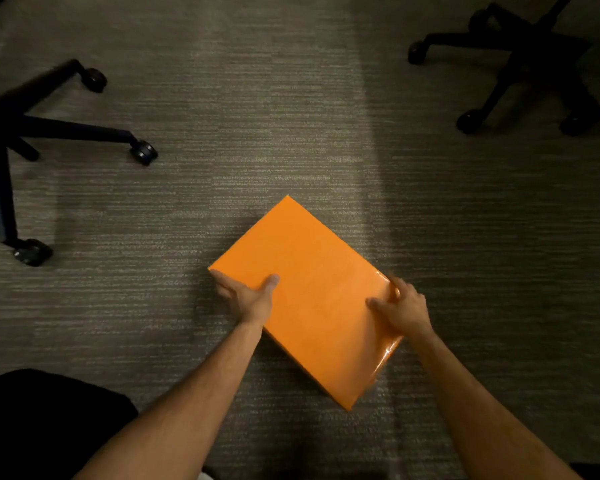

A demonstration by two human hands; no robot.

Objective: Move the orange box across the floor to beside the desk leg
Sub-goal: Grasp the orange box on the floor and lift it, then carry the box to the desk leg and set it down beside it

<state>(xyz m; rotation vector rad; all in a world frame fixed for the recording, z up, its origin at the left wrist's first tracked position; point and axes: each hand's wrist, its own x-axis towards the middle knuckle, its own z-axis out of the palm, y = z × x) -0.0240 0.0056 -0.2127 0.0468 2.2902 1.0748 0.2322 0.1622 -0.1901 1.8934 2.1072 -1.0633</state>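
Observation:
The orange box [309, 292], flat and glossy, lies turned diagonally on the grey carpet in the lower middle of the head view. My left hand [248, 296] grips its left corner, thumb on the top face and fingers along the side edge. My right hand [400, 308] clasps the right corner, fingers spread over the top and edge. Whether the box rests fully on the carpet or is slightly raised, I cannot tell. No desk leg is in view.
A black office chair base with castors [25, 133] stands at the left. A second chair base [527, 64] stands at the upper right. Striped carpet [257, 116] stretches between them. A dark clothed knee [42, 420] fills the lower left.

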